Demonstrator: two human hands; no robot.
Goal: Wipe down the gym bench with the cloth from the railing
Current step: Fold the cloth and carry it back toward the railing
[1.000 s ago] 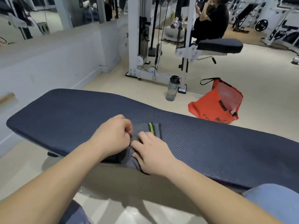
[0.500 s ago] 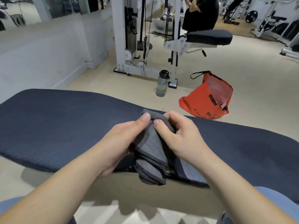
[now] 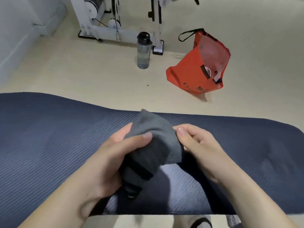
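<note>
Hidden: fingers of left hand (image 3: pixel 111 155), tucked behind cloth (image 3: pixel 154 142); only the thumb laid across its front. Grips the bunched grey cloth, raised over the middle of bench (image 3: pixel 49 137). Cannot tell whether the lowest fold touches the pad. Right hand (image 3: pixel 202 148) at the cloth's right edge, thumb and curled fingers pinching it; exact contact covered by the fold. Lower end of cloth blurred; dark band there hard to make out.

Cut off: left end of bench, by the frame edge. Right end rounded and in view. Forearms cut by the bottom edge. Of machine (image 3: pixel 105 28) only base, uprights and cables, at top. Lettering on bag (image 3: pixel 194 68) too small to read in full. Dark shape at the bottom edge, below the bench, not identifiable.

Edges: near edge of bench under the forearms, far edge just behind the cloth's top corner. Open ribbed pad to left and right of both hands. Beyond the far edge, floor (image 3: pixel 82 76). Bottle (image 3: pixel 143 51) upright just beside the machine's foot. Orange bag to its right, mouth open, apart from bench and bottle.
</note>
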